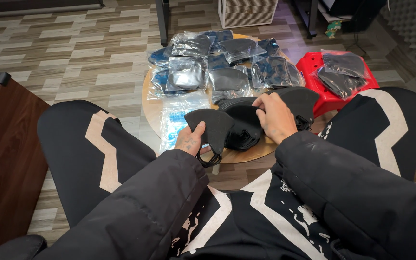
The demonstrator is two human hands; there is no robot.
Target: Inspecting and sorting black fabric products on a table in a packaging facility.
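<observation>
Seated view over a small round wooden table (152, 108) between the person's knees. Left hand (189, 139) pinches a folded black face mask (213, 126) at its lower left edge, thumb on top and fingers beneath, closed firmly; the mask's curved fold points up and to the right, and its ear loops hang below the hand. Right hand (275, 115) rests, fingers curled down, on the loose stack of black masks (244, 127) just right of the held mask; whether it grips a single mask cannot be told. Held mask overlaps the near-left edge of the stack, so the right hand is nearer the stack and the left nearer the clear bags (179, 120). Bagged masks (217, 62) lie beyond; more sit on a red stool (321, 98) at right.
</observation>
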